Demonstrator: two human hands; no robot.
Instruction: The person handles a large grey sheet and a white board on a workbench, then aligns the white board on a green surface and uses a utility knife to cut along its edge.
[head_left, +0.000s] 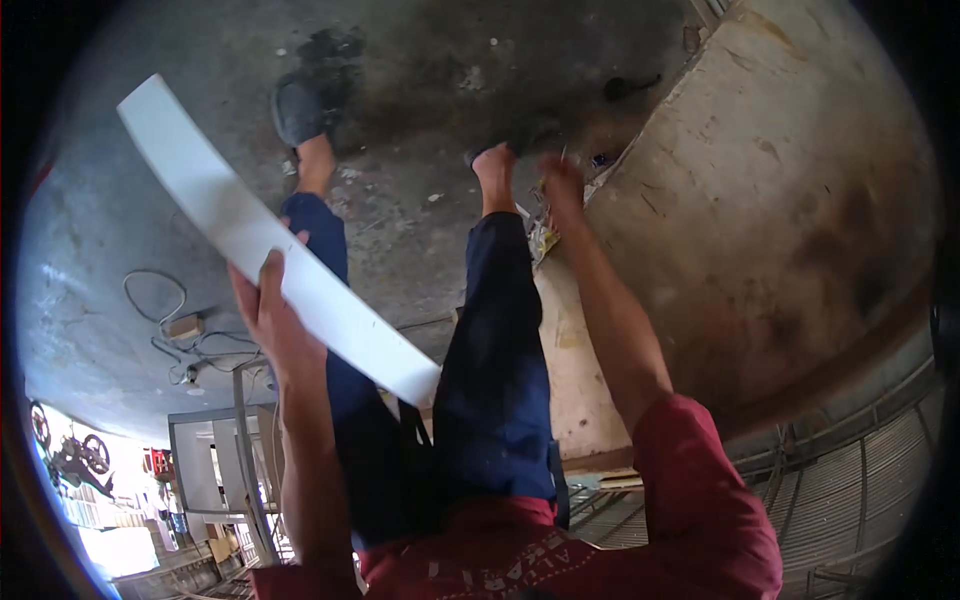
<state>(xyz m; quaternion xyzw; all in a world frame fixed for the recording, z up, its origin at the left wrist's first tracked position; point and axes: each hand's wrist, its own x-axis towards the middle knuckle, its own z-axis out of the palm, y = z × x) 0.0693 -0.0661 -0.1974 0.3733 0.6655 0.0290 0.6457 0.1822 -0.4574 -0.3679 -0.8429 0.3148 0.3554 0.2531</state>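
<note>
My left hand [275, 310] grips a long, flat white strip [320, 295] near its middle, the thumb on the upper face. The strip slants across the view from the upper left down to my right thigh. What material it is, I cannot tell. My right hand [563, 185] is stretched forward, low by the edge of a large worn brown board [700, 230]. Its fingers look closed; anything within them is too small and blurred to name. Just below that hand lies a crumpled yellow and silver wrapper-like thing [545, 240] at the board's edge.
My feet stand on a stained grey concrete floor [410, 120]. Left of me a cable with a box-like brown piece [185, 327] lies loose, near a white-panelled frame [200, 465]. A dark object [630, 88] lies farther off by the board.
</note>
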